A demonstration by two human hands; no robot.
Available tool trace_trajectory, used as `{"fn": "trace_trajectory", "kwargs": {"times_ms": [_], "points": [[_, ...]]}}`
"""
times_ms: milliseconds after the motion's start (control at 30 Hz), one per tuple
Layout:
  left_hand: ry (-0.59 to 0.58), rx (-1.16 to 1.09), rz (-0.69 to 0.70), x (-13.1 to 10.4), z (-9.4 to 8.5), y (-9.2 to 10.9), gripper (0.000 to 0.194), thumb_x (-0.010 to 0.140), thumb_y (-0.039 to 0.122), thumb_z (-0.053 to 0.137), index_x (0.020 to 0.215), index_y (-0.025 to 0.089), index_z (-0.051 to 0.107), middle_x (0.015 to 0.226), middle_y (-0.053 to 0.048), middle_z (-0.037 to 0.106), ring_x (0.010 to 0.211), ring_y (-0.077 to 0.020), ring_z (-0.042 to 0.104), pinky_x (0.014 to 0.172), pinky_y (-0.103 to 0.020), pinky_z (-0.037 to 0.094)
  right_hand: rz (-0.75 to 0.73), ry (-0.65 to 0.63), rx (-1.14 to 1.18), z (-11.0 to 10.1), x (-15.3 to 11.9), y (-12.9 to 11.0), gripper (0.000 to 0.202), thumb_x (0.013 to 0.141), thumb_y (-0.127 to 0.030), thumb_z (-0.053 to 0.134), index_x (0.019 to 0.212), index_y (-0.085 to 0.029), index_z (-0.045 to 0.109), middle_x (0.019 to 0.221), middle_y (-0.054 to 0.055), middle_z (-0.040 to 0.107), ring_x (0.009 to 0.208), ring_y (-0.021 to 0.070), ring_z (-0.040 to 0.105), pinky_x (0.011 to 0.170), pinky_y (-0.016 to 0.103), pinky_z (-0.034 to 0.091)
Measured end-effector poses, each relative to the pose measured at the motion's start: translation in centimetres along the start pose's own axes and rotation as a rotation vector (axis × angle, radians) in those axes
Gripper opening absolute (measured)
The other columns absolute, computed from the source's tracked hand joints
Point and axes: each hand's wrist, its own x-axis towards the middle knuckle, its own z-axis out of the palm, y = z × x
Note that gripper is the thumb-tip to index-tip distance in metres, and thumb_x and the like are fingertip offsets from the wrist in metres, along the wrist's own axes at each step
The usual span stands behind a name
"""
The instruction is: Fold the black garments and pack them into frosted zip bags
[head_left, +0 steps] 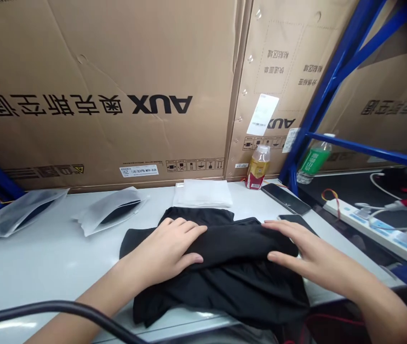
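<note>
A black garment [239,246] lies partly folded on the table in front of me, with a thick band across its middle. Its lower part spreads in loose wrinkles toward the table's front edge. My left hand [175,246] rests on the left of the band, fingers stretched out and thumb apart. Across the fabric, my right hand [296,246] lies on the band's right end, also with fingers extended and thumb apart. Just behind the garment sits a stack of white translucent bags [203,193].
Two frosted bags with dark contents, a left one [27,212] and a right one [113,210], lie at left. A drink bottle [258,167] and a phone [285,198] stand back right. Large cartons [117,57] wall the rear. A black cable [63,306] crosses the lower left.
</note>
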Motion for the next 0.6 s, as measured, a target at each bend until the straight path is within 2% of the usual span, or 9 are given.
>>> {"fn": "trace_trajectory", "kwargs": {"times_ms": [67,167,200,267,333,400,467,533,600], "points": [[0.017,0.049,-0.038,0.3,0.4,-0.1,0.054,0.093,0.038,0.083,0.140,0.025,0.060,0.123,-0.005,0.072,0.109,-0.0281,0.065,0.088,-0.038,0.048,-0.010,0.060,-0.043,0.1,0.7,-0.3,0.064,0.099,-0.066,0.061,0.154,-0.035,0.053,0.155,0.009,0.059,0.142,0.0357,0.054,0.116,0.056,0.048],[0.164,0.210,0.040,0.1,0.6,0.6,0.013,0.099,0.017,0.072,0.110,0.020,0.067,0.097,-0.002,0.068,0.087,-0.0224,0.060,0.078,-0.036,0.043,-0.100,0.089,-0.122,0.3,1.9,-0.6,0.054,0.099,-0.057,0.064,0.145,-0.031,0.060,0.137,0.010,0.069,0.128,0.0357,0.062,0.107,0.056,0.052],[0.262,0.288,0.095,-0.1,0.5,1.0,0.010,0.101,0.009,0.064,0.099,0.019,0.066,0.088,-0.001,0.064,0.080,-0.0210,0.055,0.076,-0.036,0.041,-0.141,0.095,-0.144,0.3,2.1,-0.7,0.045,0.099,-0.051,0.064,0.140,-0.031,0.063,0.130,0.010,0.070,0.121,0.0347,0.064,0.102,0.055,0.054],[0.483,0.415,0.228,-1.0,0.2,2.2,0.023,0.101,0.002,0.054,0.088,0.017,0.064,0.074,0.000,0.054,0.070,-0.0193,0.047,0.074,-0.038,0.038,-0.198,0.171,-0.204,0.5,1.8,-1.0,0.026,0.099,-0.035,0.062,0.124,-0.030,0.068,0.116,0.009,0.070,0.107,0.0327,0.064,0.094,0.052,0.055],[0.577,0.449,0.324,-2.3,-0.2,3.4,0.023,0.100,0.001,0.054,0.088,0.017,0.065,0.070,0.001,0.050,0.066,-0.0184,0.043,0.073,-0.038,0.038,-0.225,0.289,-0.264,0.6,0.2,-1.4,0.019,0.094,-0.021,0.059,0.109,-0.028,0.069,0.110,0.010,0.067,0.103,0.0329,0.062,0.092,0.053,0.054],[0.466,0.364,0.350,-3.8,-0.5,4.1,0.022,0.099,0.004,0.057,0.084,0.018,0.064,0.070,0.001,0.052,0.064,-0.0177,0.043,0.070,-0.037,0.037,-0.229,0.283,-0.261,0.7,-2.2,-1.6,0.018,0.088,-0.018,0.064,0.103,-0.028,0.068,0.116,0.010,0.065,0.111,0.0353,0.060,0.094,0.053,0.054],[0.256,0.166,0.318,-5.2,-1.0,4.0,0.021,0.100,0.018,0.064,0.080,0.021,0.061,0.071,0.002,0.056,0.064,-0.0173,0.047,0.065,-0.035,0.036,-0.220,0.120,-0.175,0.5,-4.6,-1.7,0.020,0.087,-0.027,0.072,0.107,-0.031,0.067,0.130,0.008,0.063,0.123,0.0356,0.058,0.096,0.048,0.056],[0.130,-0.042,0.235,-6.0,-1.7,2.8,0.018,0.102,0.033,0.066,0.087,0.024,0.064,0.078,0.001,0.063,0.070,-0.0173,0.055,0.066,-0.032,0.040,-0.173,0.006,-0.062,0.1,-5.9,-1.7,0.023,0.093,-0.039,0.072,0.115,-0.034,0.067,0.138,0.006,0.060,0.128,0.0325,0.058,0.098,0.041,0.057],[0.099,-0.130,0.100,-6.1,-2.3,0.5,0.016,0.107,0.036,0.057,0.103,0.027,0.070,0.094,0.000,0.070,0.084,-0.0181,0.063,0.075,-0.030,0.045,-0.111,0.038,0.018,-0.4,-5.5,-1.7,0.023,0.103,-0.045,0.061,0.123,-0.035,0.066,0.138,0.007,0.061,0.127,0.0296,0.060,0.101,0.040,0.056]]}}
